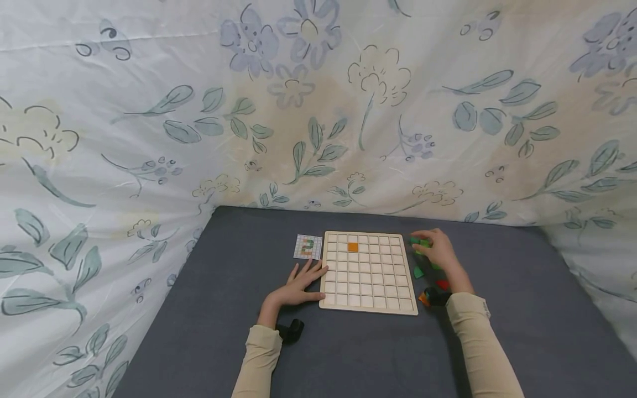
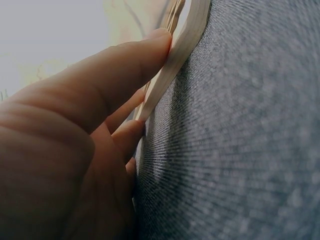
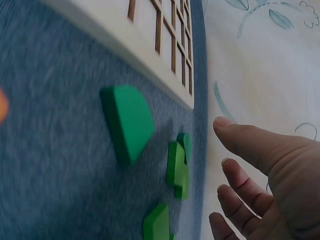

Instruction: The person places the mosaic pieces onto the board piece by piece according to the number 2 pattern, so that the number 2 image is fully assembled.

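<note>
A square wooden grid board lies flat on the dark cloth, with one orange tile in a cell near its far side. Along the board's left edge rests my left hand, fingers spread; its thumb touches the wooden side in the left wrist view. My right hand hovers over green pieces past the board's far right corner. The right wrist view shows its fingers parted and relaxed, holding nothing. A dark green piece with a rounded edge lies beside the board, and light green pieces lie beyond it.
Left of the board sits a small printed card with a coloured grid pattern. A red piece and an orange piece lie near my right wrist. A floral curtain hangs behind the table.
</note>
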Motion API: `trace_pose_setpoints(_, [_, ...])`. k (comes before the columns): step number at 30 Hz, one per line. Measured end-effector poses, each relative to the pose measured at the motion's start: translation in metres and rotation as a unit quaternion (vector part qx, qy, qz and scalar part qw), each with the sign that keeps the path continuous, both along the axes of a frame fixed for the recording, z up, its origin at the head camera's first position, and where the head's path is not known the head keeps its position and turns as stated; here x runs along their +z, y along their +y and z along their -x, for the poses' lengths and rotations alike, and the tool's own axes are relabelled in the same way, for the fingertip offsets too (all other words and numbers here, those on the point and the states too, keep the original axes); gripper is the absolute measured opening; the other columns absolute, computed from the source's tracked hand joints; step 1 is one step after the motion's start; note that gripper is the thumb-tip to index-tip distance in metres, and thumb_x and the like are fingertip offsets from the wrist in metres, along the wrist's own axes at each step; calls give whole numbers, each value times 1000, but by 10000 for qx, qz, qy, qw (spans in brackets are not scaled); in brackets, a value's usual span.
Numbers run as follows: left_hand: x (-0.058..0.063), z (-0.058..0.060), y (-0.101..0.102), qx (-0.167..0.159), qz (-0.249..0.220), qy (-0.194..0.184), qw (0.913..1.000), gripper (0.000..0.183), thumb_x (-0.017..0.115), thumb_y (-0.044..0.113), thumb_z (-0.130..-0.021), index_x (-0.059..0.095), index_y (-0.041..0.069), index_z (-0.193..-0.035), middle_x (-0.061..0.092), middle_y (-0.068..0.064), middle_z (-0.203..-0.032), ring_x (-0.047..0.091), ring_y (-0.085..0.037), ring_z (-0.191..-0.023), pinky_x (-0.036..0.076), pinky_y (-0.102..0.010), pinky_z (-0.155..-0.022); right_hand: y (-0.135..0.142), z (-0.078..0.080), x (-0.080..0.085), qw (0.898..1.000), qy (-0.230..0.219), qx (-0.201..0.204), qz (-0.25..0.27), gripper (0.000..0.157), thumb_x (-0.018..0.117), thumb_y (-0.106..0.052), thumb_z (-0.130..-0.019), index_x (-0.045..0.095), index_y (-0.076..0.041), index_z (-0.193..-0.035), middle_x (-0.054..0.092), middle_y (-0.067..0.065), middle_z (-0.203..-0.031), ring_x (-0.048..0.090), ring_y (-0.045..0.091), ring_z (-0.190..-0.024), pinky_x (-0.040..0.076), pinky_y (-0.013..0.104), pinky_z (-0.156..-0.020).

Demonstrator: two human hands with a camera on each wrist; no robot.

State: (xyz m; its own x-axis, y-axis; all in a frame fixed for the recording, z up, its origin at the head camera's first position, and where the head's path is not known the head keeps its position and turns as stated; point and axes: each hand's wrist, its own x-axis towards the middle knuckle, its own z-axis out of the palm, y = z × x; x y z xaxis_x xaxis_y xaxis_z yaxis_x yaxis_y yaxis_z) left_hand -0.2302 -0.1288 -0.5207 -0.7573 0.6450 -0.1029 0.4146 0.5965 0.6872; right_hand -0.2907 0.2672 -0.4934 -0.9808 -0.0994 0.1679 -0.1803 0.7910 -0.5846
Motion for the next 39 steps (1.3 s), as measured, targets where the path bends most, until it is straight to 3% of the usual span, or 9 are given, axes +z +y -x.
trace_pose_setpoints(6, [1, -1, -2, 3, -13, 25, 10000, 71, 56, 36, -92, 20, 17, -150, 7, -7, -156, -7, -29, -143, -12, -55, -111, 8, -1, -2, 9994, -8, -254, -243, 34, 67, -15, -86, 62, -3, -117, 48, 23, -105, 48, 34, -83, 42, 41, -60])
trace_pose_setpoints(16, [1, -1, -3, 15, -26, 37, 10000, 71, 56, 38, -92, 21, 17, -150, 8, -6, -156, -7, -30, -143, -12, -55, -111, 23, 1, -9, 9952, -431, -617, -625, 37, 64, -16, -88, 59, -3, -122, 46, 25, -108, 50, 37, -87, 42, 44, -64])
trace_pose_setpoints(27, [0, 0, -1, 19, 11, -26, 10000, 72, 56, 39, -92, 20, 18, -150, 7, -5, -157, -7, -28, -143, -11, -55, -112, 38, 3, -21, 9939, -476, -696, -708, 37, 64, -17, -88, 59, -1, -121, 47, 25, -106, 47, 41, -93, 38, 55, -71])
trace_pose_setpoints(39, [0, -2, 0, 27, -49, -6, 10000, 70, 57, 36, -92, 21, 17, -150, 8, -6, -156, -7, -29, -143, -12, -54, -112, 43, 8, -20, 9958, -495, -492, -588, 33, 63, -18, -89, 62, -1, -117, 53, 25, -109, 47, 42, -99, 33, 62, -78])
